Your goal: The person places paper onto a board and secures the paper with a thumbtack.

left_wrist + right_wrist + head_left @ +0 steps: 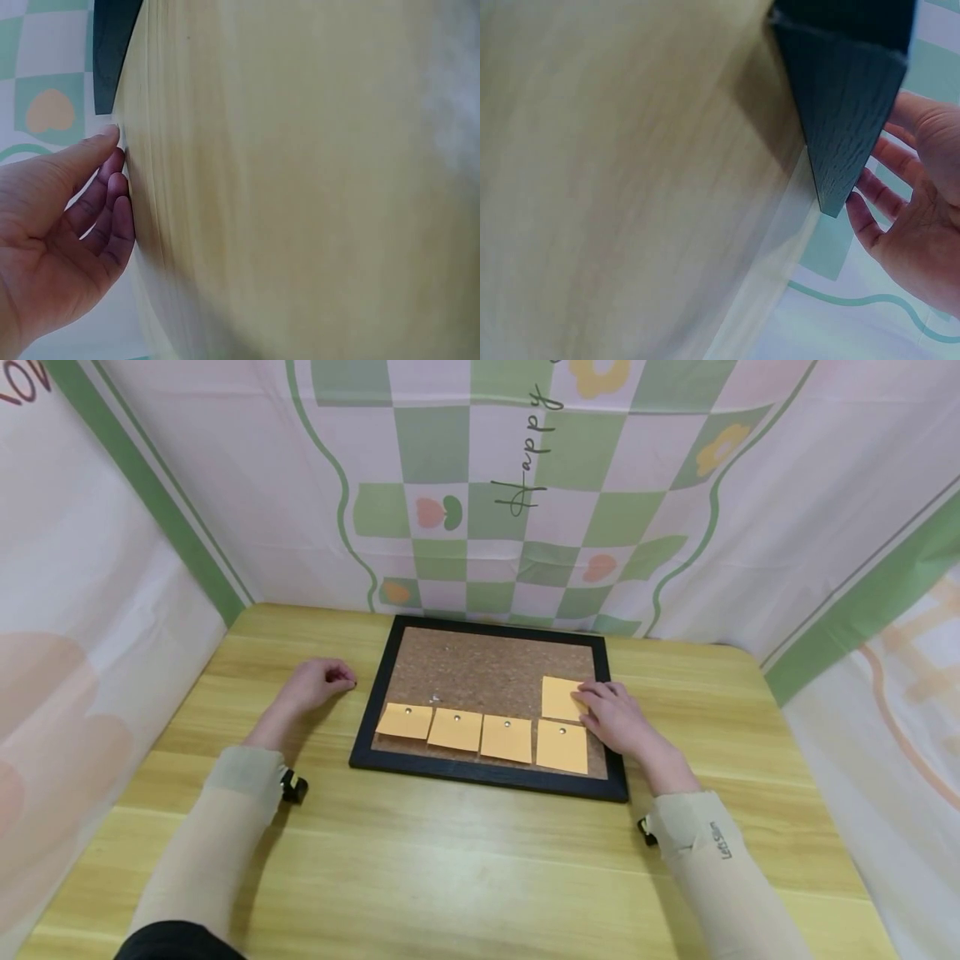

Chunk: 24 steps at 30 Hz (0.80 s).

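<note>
A cork board (480, 668) in a black frame lies on the table. Along its lower part, several yellow-orange paper notes (506, 738) form a row, each with a round-headed push pin near the top. Above the rightmost one is another note (559, 699), with no pin visible on it. My right hand (617, 718) pinches that note at its right side; in the right wrist view the board's frame (847, 105) hides the fingertips. My left hand (315, 683) rests on the table left of the board, fingers loosely curled, with nothing clearly visible in it.
The wooden table (450, 868) extends around the board on its left, right and near sides. Behind it hangs a green-and-white checkered curtain (502, 518), close to the board's far edge. A small white speck (434, 698) lies on the cork above the left notes.
</note>
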Available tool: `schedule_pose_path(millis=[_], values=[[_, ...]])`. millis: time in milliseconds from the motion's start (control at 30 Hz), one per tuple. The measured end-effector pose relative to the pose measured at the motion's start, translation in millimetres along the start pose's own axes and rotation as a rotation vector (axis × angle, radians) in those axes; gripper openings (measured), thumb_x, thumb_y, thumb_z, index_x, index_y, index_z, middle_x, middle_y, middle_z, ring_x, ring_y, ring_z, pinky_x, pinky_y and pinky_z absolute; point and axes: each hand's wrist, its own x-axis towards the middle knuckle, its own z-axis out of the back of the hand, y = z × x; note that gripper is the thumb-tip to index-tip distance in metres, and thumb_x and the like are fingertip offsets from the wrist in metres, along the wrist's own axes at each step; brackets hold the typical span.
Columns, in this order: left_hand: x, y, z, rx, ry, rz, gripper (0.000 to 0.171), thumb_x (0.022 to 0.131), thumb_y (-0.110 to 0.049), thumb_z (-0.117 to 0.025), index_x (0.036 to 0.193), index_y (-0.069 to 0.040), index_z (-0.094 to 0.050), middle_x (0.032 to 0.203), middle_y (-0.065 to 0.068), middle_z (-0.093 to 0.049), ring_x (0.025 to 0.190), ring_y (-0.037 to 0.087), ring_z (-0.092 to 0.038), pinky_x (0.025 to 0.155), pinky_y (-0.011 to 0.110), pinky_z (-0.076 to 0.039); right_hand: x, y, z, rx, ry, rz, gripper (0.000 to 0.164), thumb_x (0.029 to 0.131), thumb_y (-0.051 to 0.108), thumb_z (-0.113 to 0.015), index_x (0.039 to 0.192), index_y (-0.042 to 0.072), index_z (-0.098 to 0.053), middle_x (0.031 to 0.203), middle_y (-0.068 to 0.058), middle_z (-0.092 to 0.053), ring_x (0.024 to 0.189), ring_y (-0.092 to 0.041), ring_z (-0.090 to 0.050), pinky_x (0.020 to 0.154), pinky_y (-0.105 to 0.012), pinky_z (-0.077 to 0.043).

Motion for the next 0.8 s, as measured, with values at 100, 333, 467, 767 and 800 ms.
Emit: schedule_pose_path(millis=[100,333,467,767,800], values=[[-0.5,-1.6,0.4,0.008,0.002,0.005,0.015,0.100,-0.017,-0.060,0.104,-0.007,-0.070,0.105,0.015,-0.070,0.099,0.029,-0.063,0.090,0.045,-0.052,-0.2,-0.2,-0.2,0.002,-0.001,0.001,0.042,0.098,0.011,-0.060,0.137,-0.002,-0.056,0.144,-0.026,-0.050,0.131,-0.051,-0.040,0.105,-0.067,-0.036],[-1.0,-3.2,2.0,0.007,0.015,0.044,0.021,0.102,-0.021,-0.057,0.110,-0.004,-0.066,0.111,0.017,-0.068,0.104,0.032,-0.062,0.094,0.047,-0.051,-0.2,-0.1,-0.2,0.006,-0.004,0.002,0.041,0.098,0.011,-0.060,0.137,-0.002,-0.056,0.144,-0.026,-0.050,0.130,-0.051,-0.040,0.104,-0.067,-0.036],[-1.1,-3.4,2.0,0.000,0.001,0.050,0.023,0.103,-0.021,-0.055,0.113,-0.002,-0.063,0.112,0.020,-0.066,0.106,0.034,-0.061,0.095,0.049,-0.050,-0.2,0.0,0.0,0.003,-0.005,0.007,0.041,0.098,0.011,-0.061,0.137,-0.002,-0.056,0.144,-0.026,-0.050,0.130,-0.051,-0.041,0.105,-0.067,-0.036],[-1.5,-3.0,3.2,-0.051,-0.001,0.062,0.020,0.100,-0.017,-0.060,0.113,-0.003,-0.064,0.110,0.019,-0.068,0.104,0.033,-0.063,0.095,0.048,-0.052,-1.1,-1.0,-0.7,-0.004,-0.021,0.023,0.041,0.098,0.011,-0.061,0.136,-0.003,-0.057,0.143,-0.027,-0.051,0.129,-0.051,-0.042,0.107,-0.065,-0.036],[-1.6,-3.1,3.3,-0.058,-0.003,0.061,0.020,0.100,-0.017,-0.060,0.114,-0.003,-0.064,0.111,0.019,-0.069,0.104,0.033,-0.064,0.096,0.048,-0.052,-1.2,-1.2,-1.0,-0.005,-0.023,0.023,0.041,0.098,0.010,-0.061,0.136,-0.003,-0.057,0.143,-0.027,-0.051,0.129,-0.051,-0.042,0.107,-0.065,-0.036]])
